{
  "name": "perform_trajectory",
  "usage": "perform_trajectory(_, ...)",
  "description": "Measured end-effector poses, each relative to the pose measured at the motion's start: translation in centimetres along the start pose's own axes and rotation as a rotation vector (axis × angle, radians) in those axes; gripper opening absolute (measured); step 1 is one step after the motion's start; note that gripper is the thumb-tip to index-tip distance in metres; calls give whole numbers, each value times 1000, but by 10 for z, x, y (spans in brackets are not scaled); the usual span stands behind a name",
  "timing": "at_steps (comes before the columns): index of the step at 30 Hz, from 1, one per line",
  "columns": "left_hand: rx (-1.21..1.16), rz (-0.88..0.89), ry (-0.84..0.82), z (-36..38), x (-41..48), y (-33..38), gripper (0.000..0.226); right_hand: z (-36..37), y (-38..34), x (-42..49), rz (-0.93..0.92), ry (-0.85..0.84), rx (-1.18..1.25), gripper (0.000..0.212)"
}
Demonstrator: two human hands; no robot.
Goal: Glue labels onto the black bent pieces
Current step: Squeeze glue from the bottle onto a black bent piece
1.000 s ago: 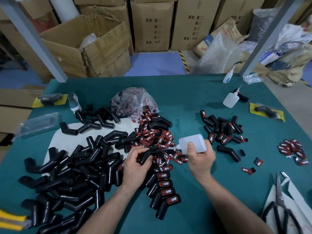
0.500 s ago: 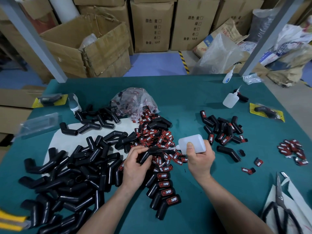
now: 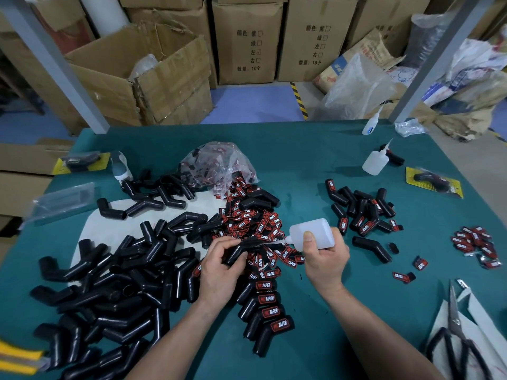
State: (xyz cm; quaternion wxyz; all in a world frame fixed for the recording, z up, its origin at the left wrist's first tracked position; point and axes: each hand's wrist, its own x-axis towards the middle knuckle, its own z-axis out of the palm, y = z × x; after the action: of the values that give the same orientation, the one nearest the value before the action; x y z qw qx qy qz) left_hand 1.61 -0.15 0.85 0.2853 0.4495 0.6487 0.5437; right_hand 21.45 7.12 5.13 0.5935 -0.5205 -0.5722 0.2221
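Small factory packing/assembly workshop.
Green-covered bench (image 3: 315, 149) heaped with black bent plastic pieces (image 3: 104, 286) and loose red-black labels (image 3: 255, 218); white squeeze glue bottles (image 3: 374, 163); stacked brown cardboard cartons (image 3: 247, 39) with printed quantity boxes behind, blue floor (image 3: 252, 102) with hazard-stripe tape.

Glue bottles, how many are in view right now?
3: one bottle held by the right hand, a second on the table's right side, a third at its far edge by the grey post. Others may be hidden.
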Motion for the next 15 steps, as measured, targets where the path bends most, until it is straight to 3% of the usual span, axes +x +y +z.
perform_trajectory(7,-24,-7,-12,0,1,-4,48,0,3,-2,-29,9,-27,35)
perform_trajectory(11,-26,13,-16,1,0,-2,42,-1,2,0,9,1,7,28)
perform_trajectory(15,8,49,3,0,1,2,53,0,4,0,21,11,14,27)
